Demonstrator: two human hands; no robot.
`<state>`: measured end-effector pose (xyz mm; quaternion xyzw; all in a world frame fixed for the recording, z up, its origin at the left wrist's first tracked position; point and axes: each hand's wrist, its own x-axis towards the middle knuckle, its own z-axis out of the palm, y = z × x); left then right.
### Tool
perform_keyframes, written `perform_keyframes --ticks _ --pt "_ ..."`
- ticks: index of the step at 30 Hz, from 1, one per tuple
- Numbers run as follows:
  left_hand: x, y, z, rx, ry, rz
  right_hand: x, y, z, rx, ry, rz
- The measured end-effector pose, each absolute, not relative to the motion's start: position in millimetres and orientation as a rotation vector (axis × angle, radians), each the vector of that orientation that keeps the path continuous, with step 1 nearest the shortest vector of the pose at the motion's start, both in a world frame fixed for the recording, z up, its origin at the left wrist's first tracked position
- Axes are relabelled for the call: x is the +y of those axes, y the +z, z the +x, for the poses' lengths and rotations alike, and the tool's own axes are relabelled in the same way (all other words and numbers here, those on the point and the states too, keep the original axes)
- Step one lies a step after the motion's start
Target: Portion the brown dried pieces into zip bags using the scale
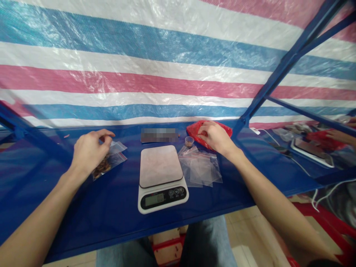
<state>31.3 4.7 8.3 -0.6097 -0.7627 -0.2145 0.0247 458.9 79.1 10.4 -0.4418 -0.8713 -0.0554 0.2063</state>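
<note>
My left hand (pixel 90 151) is curled over the top of a clear zip bag (pixel 109 161) holding dark brown pieces, and part of the bag is hidden under my fingers. My right hand (pixel 215 138) rests on a bunched red plastic bag (pixel 222 130), its fingers closed over the plastic. Just left of that hand stands a small clear cup (pixel 189 141) with brown contents. A loose stack of empty clear zip bags (pixel 200 167) lies below the cup. Between my hands sits a white digital kitchen scale (pixel 160 166), with nothing on its platform.
Everything lies on a blue table (pixel 83 211) with a glossy surface. A blurred label (pixel 159 135) lies at its back edge. A striped tarpaulin (pixel 139 85) hangs behind, and a blue metal strut (pixel 289 63) rises at right. A white cable (pixel 294 163) runs along the right side.
</note>
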Motion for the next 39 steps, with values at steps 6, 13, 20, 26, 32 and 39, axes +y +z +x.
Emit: perform_keyframes --ticks 6,13,20,26,32,39 --pt "4.0 8.6 30.5 -2.375 -0.647 -1.882 79.4 15.9 453.2 -2.429 0.112 -1.022" --pt "1.1 11.9 32.8 -2.345 -0.649 -1.912 106.6 18.5 432.5 -2.396 0.254 -1.119" --pt "4.9 7.8 27.6 -2.383 -0.626 -1.896 138.2 7.6 390.4 -2.546 0.525 -1.372" --pt "7.6 1.9 22.4 -2.358 -0.661 -1.916 145.4 11.2 385.1 -2.553 0.549 -1.369" --pt "9.7 -0.9 19.4 -2.362 -0.642 -1.909 125.9 37.1 420.7 -2.406 0.671 -1.167" --pt "7.8 3.7 24.4 -2.35 -0.615 -1.93 99.7 23.3 438.0 -2.31 0.775 -1.032"
